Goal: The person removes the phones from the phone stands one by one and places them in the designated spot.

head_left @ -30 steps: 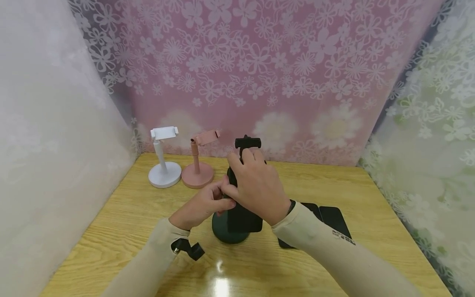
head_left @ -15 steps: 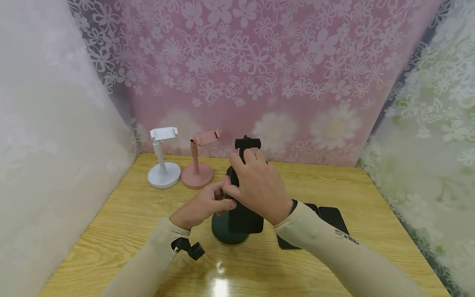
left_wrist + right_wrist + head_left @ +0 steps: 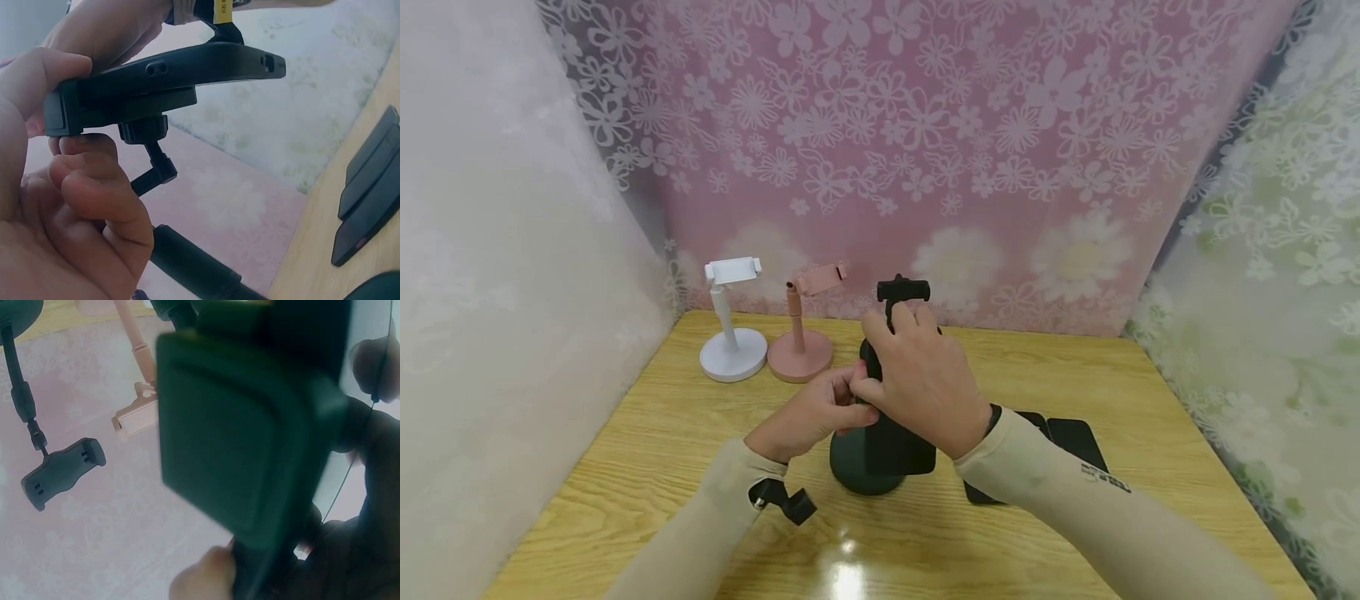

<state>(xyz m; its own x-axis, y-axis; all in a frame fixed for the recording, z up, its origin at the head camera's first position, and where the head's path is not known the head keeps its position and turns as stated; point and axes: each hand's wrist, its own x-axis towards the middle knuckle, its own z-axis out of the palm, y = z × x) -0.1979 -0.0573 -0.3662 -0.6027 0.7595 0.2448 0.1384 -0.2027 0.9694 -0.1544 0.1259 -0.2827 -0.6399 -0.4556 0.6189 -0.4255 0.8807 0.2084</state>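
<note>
In the head view a black phone [image 3: 901, 446] lies tilted in the clamp of a dark green phone stand, above its round base [image 3: 850, 471]. My left hand [image 3: 812, 417] pinches the clamp's left end, thumb on top and fingers beneath. Over the phone, my right hand [image 3: 925, 379] grips it, fingers bent across the far side and thumb near the left thumb. The left wrist view shows the phone's edge [image 3: 206, 65], the clamp [image 3: 137, 107] under it and the ball joint [image 3: 144, 129]. Up close in the right wrist view, the green clamp [image 3: 219, 437] is blurred.
To the left stand a white phone stand [image 3: 733, 354] and a pink one [image 3: 800, 354]. A black stand's clamp [image 3: 902, 290] rises behind my right hand. Black phones [image 3: 1077, 442] lie on the wooden table [image 3: 662, 467] by my right forearm. Floral cloth [image 3: 895, 167] hangs behind.
Both hands keep their hold on the phone and clamp. The phone's lower end has shifted very slightly right and down; otherwise little differs.
</note>
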